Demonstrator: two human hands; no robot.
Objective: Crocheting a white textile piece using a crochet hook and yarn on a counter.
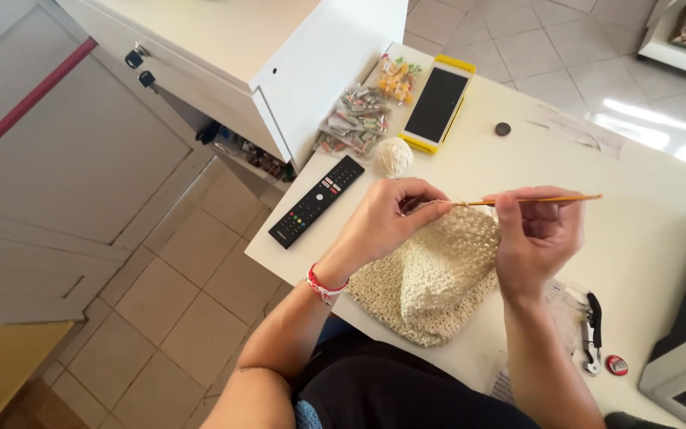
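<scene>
Nearby, clear sweet bags (356, 119) beside yellow-cased phone (437, 103).

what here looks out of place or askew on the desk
Little stands out. The black remote lies slantwise at the white desk edge, one end close to the drop. The left hand and right hand, with its crochet hook, work the cream crochet piece, which overhangs the near edge.

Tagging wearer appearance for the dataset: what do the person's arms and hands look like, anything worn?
Both forearms are bare, no sleeves in view. The left hand has a bracelet at the wrist, thin red and white cords. The right hand shows no wrist wear. No gloves; rings cannot be made out. Dark clothing shows at the lap.
</scene>
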